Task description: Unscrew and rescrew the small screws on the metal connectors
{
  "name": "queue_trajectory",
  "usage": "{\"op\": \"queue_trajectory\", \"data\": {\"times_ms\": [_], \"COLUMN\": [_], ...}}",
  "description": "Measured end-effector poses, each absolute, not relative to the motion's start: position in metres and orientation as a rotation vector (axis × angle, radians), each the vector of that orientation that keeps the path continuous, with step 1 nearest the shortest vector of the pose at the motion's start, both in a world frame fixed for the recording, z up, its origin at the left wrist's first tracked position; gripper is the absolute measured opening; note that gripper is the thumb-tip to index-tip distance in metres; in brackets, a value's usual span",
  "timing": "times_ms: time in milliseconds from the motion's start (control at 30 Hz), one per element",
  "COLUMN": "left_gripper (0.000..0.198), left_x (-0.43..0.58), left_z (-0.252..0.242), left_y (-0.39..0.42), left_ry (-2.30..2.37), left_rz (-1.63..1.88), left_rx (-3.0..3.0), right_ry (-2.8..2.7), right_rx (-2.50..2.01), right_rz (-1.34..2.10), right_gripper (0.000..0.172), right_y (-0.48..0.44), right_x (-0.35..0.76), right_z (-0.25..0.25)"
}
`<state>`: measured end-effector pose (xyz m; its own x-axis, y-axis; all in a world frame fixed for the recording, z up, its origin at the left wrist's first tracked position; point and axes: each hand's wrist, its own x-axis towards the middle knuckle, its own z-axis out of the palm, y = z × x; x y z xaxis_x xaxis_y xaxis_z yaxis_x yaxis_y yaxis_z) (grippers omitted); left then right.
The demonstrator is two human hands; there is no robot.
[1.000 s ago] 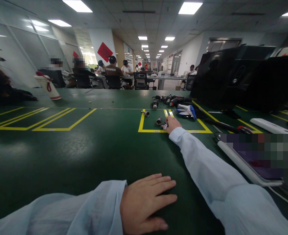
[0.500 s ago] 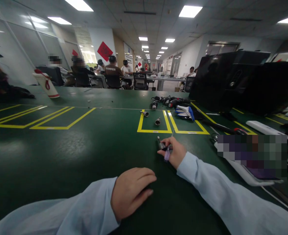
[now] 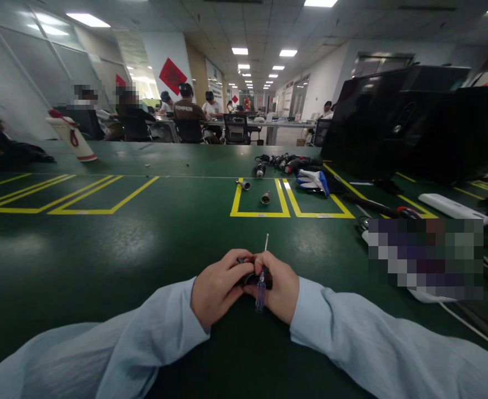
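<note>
My left hand (image 3: pixel 216 285) and my right hand (image 3: pixel 284 287) meet over the green table, both closed around a small dark cylindrical part (image 3: pixel 250 280). Fingers cover most of this part, so its exact kind is hidden. Tucked in my right hand as well is a screwdriver (image 3: pixel 261 296) with a clear purple handle toward me and its thin shaft pointing away. Two metal connectors, one upright (image 3: pixel 266 198) and one lying on its side (image 3: pixel 244 185), are beyond my hands at a yellow-taped box (image 3: pixel 260 214).
Behind the taped boxes lie dark cabled tools (image 3: pixel 297 163) and a blue-and-white glove (image 3: pixel 312 182). On the right are a white power strip (image 3: pixel 455 208), cables and large black cases (image 3: pixel 372 130). A paper cup (image 3: pixel 74 138) stands far left. People sit at desks beyond.
My right hand has drawn back toward me with the dark part and the screwdriver. My left hand has moved up and closed on the part too.
</note>
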<state>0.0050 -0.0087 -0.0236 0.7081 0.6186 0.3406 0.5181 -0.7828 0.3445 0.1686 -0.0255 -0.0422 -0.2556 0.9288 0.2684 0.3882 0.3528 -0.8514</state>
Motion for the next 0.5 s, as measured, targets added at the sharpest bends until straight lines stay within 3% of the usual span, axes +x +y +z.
{"op": "queue_trajectory", "data": {"times_ms": [500], "left_gripper": [0.026], "left_x": [-0.003], "left_z": [-0.03], "left_y": [0.015], "left_ry": [0.725], "left_rz": [0.692], "left_rx": [3.441], "right_ry": [-1.918], "right_rx": [-1.179], "right_rz": [0.719], "right_gripper": [0.026], "right_y": [-0.024], "right_x": [0.173], "right_z": [-0.043]}}
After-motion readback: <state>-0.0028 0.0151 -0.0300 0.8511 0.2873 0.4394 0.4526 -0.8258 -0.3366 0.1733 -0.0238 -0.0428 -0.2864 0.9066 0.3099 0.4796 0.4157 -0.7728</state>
